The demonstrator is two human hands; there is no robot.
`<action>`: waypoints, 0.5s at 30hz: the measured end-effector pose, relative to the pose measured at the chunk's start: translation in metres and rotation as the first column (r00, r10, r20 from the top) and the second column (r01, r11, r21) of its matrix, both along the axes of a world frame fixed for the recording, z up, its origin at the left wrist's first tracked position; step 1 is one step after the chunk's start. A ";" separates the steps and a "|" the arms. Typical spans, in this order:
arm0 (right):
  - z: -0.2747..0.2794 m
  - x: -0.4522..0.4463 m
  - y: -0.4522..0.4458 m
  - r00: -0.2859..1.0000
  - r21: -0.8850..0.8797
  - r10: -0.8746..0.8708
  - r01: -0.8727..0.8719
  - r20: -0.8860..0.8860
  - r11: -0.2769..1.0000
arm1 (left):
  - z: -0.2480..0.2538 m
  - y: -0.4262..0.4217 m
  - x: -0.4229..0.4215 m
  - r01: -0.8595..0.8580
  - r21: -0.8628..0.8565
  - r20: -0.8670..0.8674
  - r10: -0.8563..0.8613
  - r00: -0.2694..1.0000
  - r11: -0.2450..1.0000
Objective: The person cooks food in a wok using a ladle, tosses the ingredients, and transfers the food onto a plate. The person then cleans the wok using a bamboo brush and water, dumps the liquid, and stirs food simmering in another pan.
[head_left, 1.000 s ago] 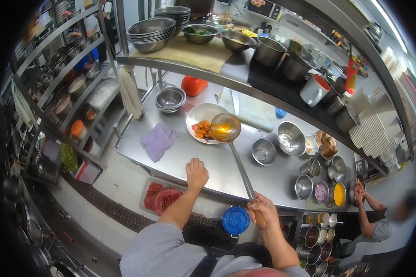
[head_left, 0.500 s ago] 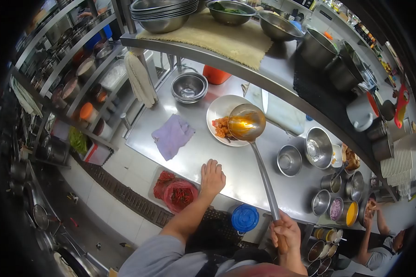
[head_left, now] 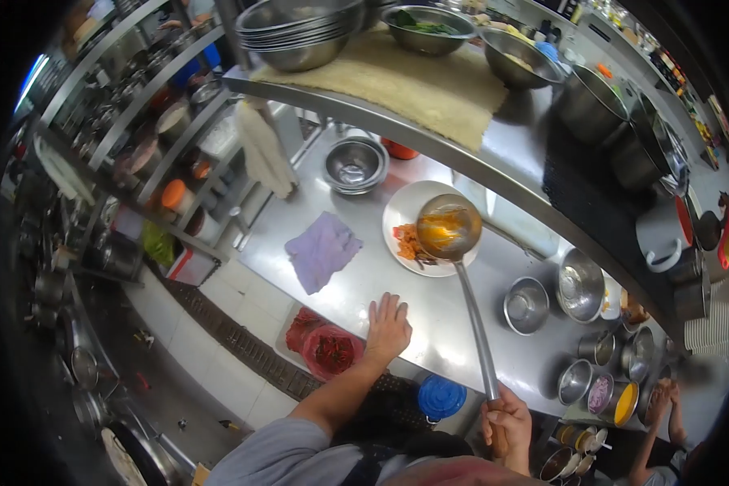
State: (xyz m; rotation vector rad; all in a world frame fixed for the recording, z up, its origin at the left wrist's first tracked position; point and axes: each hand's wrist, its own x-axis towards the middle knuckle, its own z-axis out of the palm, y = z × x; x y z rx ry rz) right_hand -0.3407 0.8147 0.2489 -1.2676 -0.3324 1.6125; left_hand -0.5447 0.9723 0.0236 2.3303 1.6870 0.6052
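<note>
My right hand (head_left: pixel 506 421) is wrapped round the wooden handle of a long metal ladle (head_left: pixel 450 227). The ladle's bowl, smeared with orange sauce, hangs over the right part of a white plate (head_left: pixel 397 202). Chunky orange-red food (head_left: pixel 410 243) lies on the plate, partly hidden by the ladle. My left hand (head_left: pixel 389 328) rests on the steel table's front edge with its fingers apart and holds nothing. A purple cloth (head_left: pixel 324 251) lies to the left of the plate.
Stacked metal bowls (head_left: pixel 354 164) stand behind the cloth. More bowls (head_left: pixel 526 305) are at the right, near a co-worker's hands (head_left: pixel 664 395). A steel shelf (head_left: pixel 364 101) overhangs the table. Below the front edge are a red bag (head_left: pixel 330 352) and a blue lid (head_left: pixel 441 397).
The view has swung, shifting the table's things rightward and later slightly down in the picture. The ladle stays over the plate in my right hand, and my left hand remains at the table edge.
</note>
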 end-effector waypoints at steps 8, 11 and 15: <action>-0.009 0.007 -0.003 0.999 0.070 0.020 -0.023 0.039 0.997 | 0.001 -0.003 -0.005 0.004 -0.014 0.013 -0.004 1.000 1.000; -0.008 0.006 -0.010 0.995 0.115 0.016 -0.028 0.096 0.993 | 0.005 -0.006 -0.008 -0.021 0.081 0.027 0.019 0.999 0.997; -0.007 -0.006 -0.024 0.984 0.117 -0.071 0.052 0.162 0.992 | 0.024 0.036 -0.024 0.094 -0.442 0.855 0.387 0.346 0.892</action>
